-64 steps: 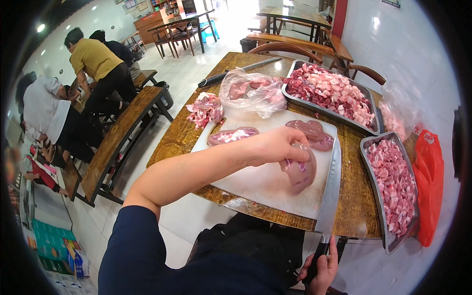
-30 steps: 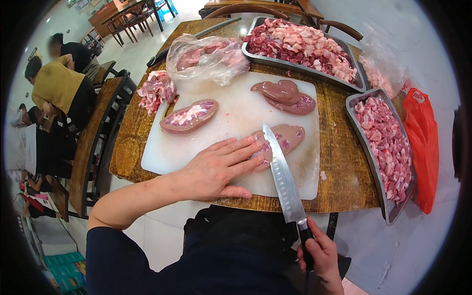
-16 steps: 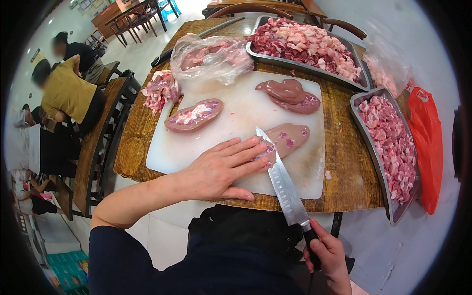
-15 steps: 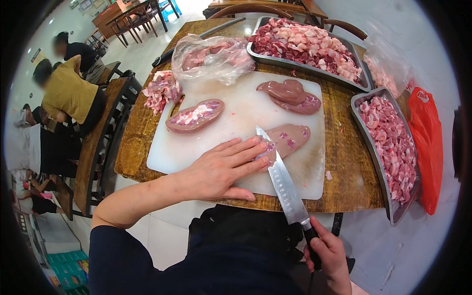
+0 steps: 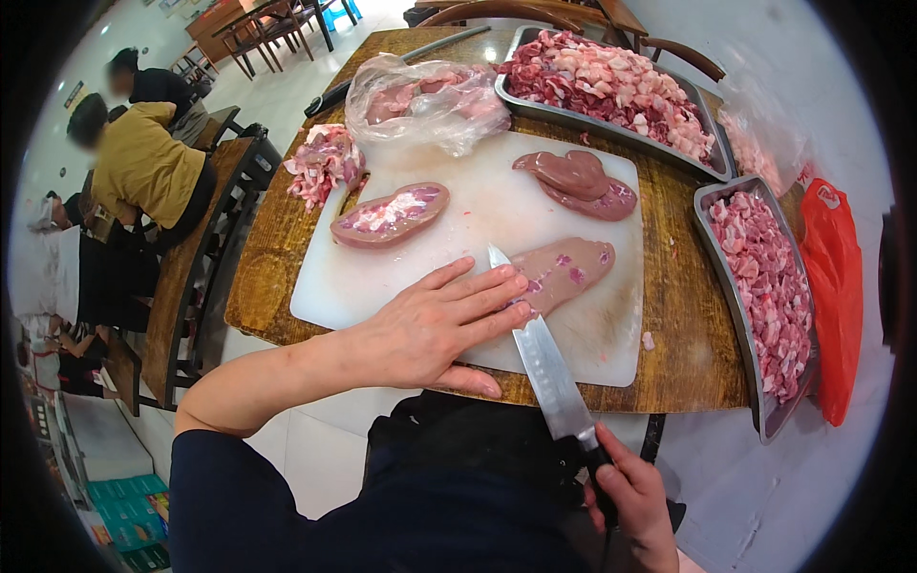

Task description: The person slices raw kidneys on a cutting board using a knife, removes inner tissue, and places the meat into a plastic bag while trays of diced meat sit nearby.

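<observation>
My left hand [image 5: 430,320] lies flat with fingers stretched out, pressing on the near end of a kidney half [image 5: 568,272] with purple spots. In my right hand [image 5: 635,497] is the black handle of a kitchen knife [image 5: 556,382]. Its blade slants up and left and passes beneath my left fingers, the tip showing beyond them. How deep the edge sits in the kidney is hidden. All this rests on a white cutting board [image 5: 611,334]. Another kidney half [image 5: 392,215], with a pale core, lies at the board's left; overlapping kidney pieces [image 5: 578,180] lie upper right.
Behind the board sit a plastic bag of meat [image 5: 430,100] and a sharpening rod [image 5: 411,62]. Meat scraps [image 5: 323,167] lie left. Metal trays of cut meat [image 5: 721,158] [image 5: 812,363] flank the far and right sides, beside a red bag [image 5: 831,296]. People sit at tables further left.
The knife blade has slid left under my left fingers, and its tip now shows on their far side. My left hand stays on the kidney. The whole view has shifted slightly.
</observation>
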Available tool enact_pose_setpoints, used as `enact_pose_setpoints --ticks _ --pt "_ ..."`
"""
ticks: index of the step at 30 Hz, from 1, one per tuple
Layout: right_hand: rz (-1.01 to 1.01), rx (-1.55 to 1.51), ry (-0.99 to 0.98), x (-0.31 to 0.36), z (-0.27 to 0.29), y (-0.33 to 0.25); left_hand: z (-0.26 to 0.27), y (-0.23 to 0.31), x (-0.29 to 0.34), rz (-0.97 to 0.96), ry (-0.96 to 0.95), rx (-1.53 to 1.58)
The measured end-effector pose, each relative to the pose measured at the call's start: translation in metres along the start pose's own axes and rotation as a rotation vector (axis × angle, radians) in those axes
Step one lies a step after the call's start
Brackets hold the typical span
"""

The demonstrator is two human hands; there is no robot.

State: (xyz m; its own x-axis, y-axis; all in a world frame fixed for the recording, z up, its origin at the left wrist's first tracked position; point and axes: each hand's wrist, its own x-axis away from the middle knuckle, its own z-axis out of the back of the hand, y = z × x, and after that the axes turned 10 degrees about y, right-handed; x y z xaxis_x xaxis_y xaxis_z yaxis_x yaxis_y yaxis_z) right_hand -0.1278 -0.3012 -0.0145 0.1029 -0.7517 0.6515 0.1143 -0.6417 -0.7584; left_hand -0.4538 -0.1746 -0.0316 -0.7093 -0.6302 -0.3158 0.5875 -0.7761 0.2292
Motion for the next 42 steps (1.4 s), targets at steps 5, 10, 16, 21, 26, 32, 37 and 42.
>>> enact_pose_setpoints --ticks 5,10,16,21,26,32,37,42 --pt "-0.01 -0.075 -0.133 -0.035 -0.031 -0.029 0.009 0.0 0.0 -0.012 -0.02 -0.032" --pt "-0.053 0.017 -0.248 -0.02 -0.026 -0.009 0.005 0.009 -0.009 -0.068 0.143 -0.087" --pt "0.095 0.096 -0.218 0.005 -0.005 0.014 0.005 0.024 -0.026 0.008 0.027 0.055" --pt "0.142 0.099 -0.09 0.008 0.02 0.012 0.059 -0.024 -0.015 0.182 0.347 -0.052" --pt "0.404 -0.066 0.01 -0.039 0.05 0.005 0.109 -0.09 0.017 0.627 0.381 -0.208" --pt "0.639 -0.304 0.261 -0.099 0.056 -0.03 0.069 -0.06 -0.01 0.655 0.329 -0.124" --pt "0.63 -0.378 0.253 -0.1 0.058 -0.029 0.009 -0.005 -0.047 0.538 0.127 0.059" --pt "0.666 -0.288 0.255 -0.101 0.061 -0.022 0.006 0.004 -0.08 0.942 0.041 0.596"
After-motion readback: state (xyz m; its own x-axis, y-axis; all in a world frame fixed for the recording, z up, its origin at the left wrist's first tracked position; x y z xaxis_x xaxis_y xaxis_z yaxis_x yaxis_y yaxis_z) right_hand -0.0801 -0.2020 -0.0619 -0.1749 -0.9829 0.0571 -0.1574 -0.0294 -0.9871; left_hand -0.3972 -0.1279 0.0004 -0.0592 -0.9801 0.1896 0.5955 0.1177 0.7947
